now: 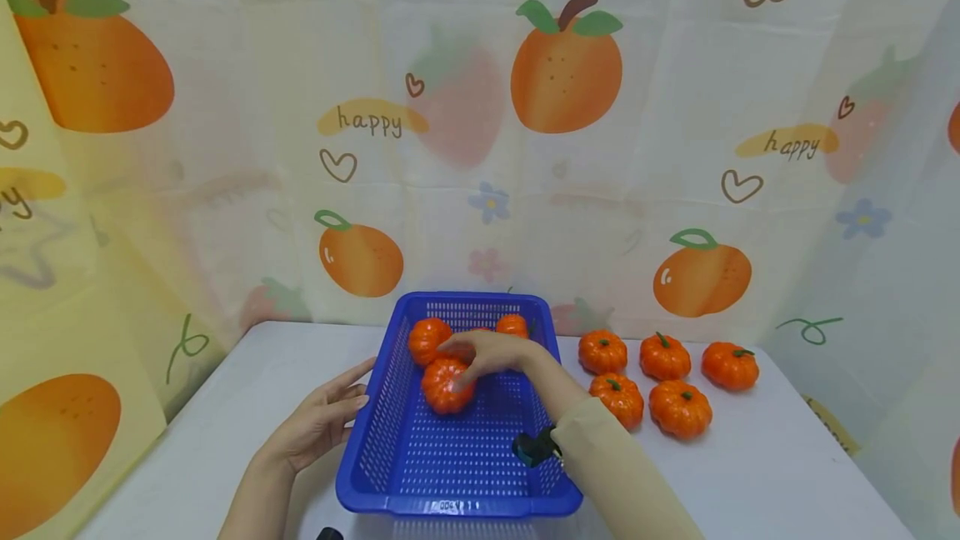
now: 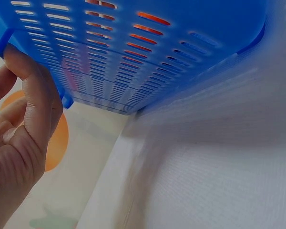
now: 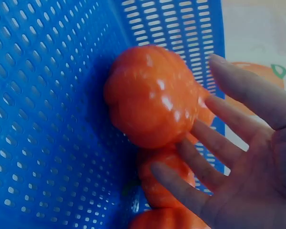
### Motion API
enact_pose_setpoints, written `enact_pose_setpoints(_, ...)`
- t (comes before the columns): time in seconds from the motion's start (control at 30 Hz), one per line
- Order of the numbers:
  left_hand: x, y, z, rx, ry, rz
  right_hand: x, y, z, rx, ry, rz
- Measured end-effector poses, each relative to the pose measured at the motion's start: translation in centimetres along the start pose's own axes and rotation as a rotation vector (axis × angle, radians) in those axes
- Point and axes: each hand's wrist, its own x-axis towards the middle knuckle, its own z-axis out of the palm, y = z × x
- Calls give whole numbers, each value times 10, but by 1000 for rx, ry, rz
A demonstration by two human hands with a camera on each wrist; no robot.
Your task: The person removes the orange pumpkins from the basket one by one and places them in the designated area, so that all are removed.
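Note:
A blue plastic basket stands on the table with several small orange pumpkins in it. My right hand is inside it, over the front pumpkin. In the right wrist view the fingers are spread beside that pumpkin, not wrapped round it; whether the fingertips touch it I cannot tell. Another pumpkin sits behind it on the left, and one more lies at the back right. My left hand is at the basket's left side, its loosely bent fingers against the rim.
Right of the basket, several more pumpkins with green stems stand in two rows on the white table. A fruit-printed curtain hangs behind the table. A small black object shows at the bottom edge.

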Motion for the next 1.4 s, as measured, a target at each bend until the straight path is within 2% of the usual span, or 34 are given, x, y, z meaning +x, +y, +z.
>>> enact_pose_setpoints(0.17,0,1,1,1,0,0,-1,-3,1,-109,-78,-15)
enact_pose_setpoints(0.27,0,1,1,5,8,-5,-2,-4,4,-90,-129,17)
enact_pose_setpoints(0.4,-1,1,2,13,14,-11,-4,-6,8,-32,-185,107)
enact_pose_setpoints(0.53,-1,0,1,14,11,-8,-4,-8,12,-17,-216,165)
enact_pose_setpoints(0.67,-1,-1,0,10,5,-1,-4,-8,13,-14,-213,205)
enact_pose_setpoints(0.77,-1,-2,-1,11,2,2,-5,-7,12,-24,-188,203)
enact_pose_setpoints(0.87,0,-1,-1,15,3,3,-5,-7,8,-84,-137,145)
enact_pose_setpoints(0.97,0,-1,-1,17,2,4,-6,-8,3,-95,-75,57)
enact_pose_setpoints(1.07,0,-1,-1,16,3,1,-7,-9,-2,14,-35,-9)
enact_pose_setpoints(1.13,0,-1,-1,12,4,0,-7,-10,-4,104,-14,-18)
enact_pose_setpoints(1.3,0,0,0,12,14,-9,-8,-12,-8,389,-34,-52)
enact_pose_setpoints(1.4,0,0,1,13,16,-12,-9,-12,-12,502,-45,-99)
